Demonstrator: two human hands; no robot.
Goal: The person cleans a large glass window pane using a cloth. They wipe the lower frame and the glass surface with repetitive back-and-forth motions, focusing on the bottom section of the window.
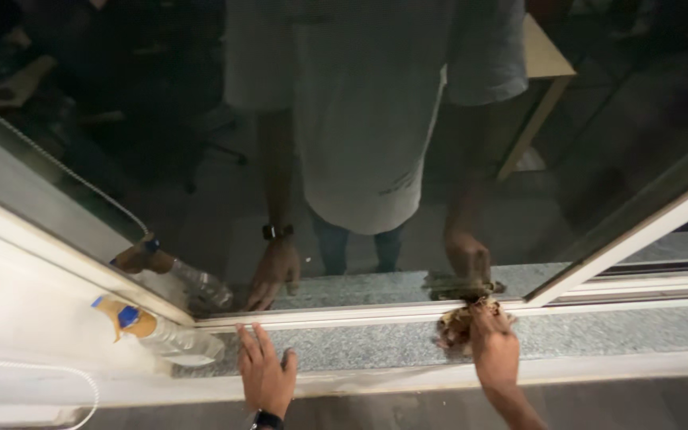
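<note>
My left hand (266,373) lies flat with fingers spread on the grey speckled stone sill (376,344), fingertips near the white window frame (336,315). It holds nothing. A dark watch sits on that wrist. My right hand (493,344) presses a crumpled brownish cloth (454,328) against the sill where it meets the bottom of the glass pane (201,159). The dark glass mirrors my pale shirt, both arms and both hands.
A clear spray bottle (170,338) with a yellow and blue nozzle lies on its side at the sill's left end, against the white wall. A white cord (57,374) loops at lower left. A second frame (639,231) slants up at right.
</note>
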